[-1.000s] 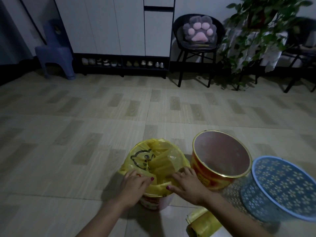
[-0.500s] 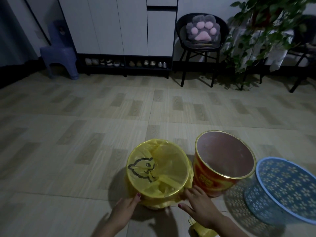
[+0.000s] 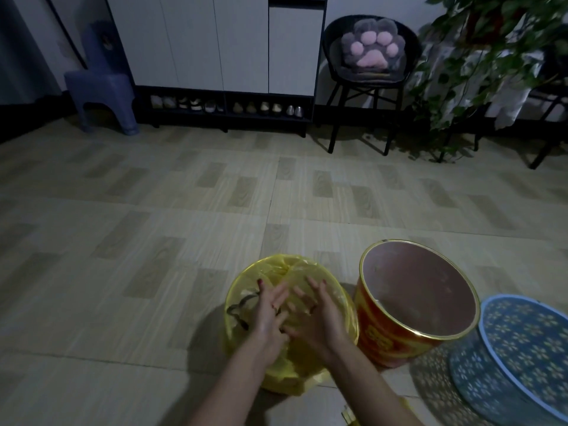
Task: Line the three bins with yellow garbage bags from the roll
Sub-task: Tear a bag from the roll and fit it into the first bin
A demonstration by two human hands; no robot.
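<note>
Bin [image 3: 239, 339] w/ yellow bag [image 3: 307, 373] over rim, crinkly.

Both my hands, left [image 3: 269, 315] and right [image 3: 316, 318], fingers spread, fill the mouth of the bagged bin [image 3: 246, 290]. Red bin [image 3: 396, 339] sits touching it on the right, mouth clear, open from above. Blue basket [image 3: 519, 358] just beside that, also unblocked. Floor [image 3: 138, 256] left and ahead is free all the way to the cabinet [image 3: 215, 41], stool [image 3: 101, 96] and chair [image 3: 365, 87].
</note>
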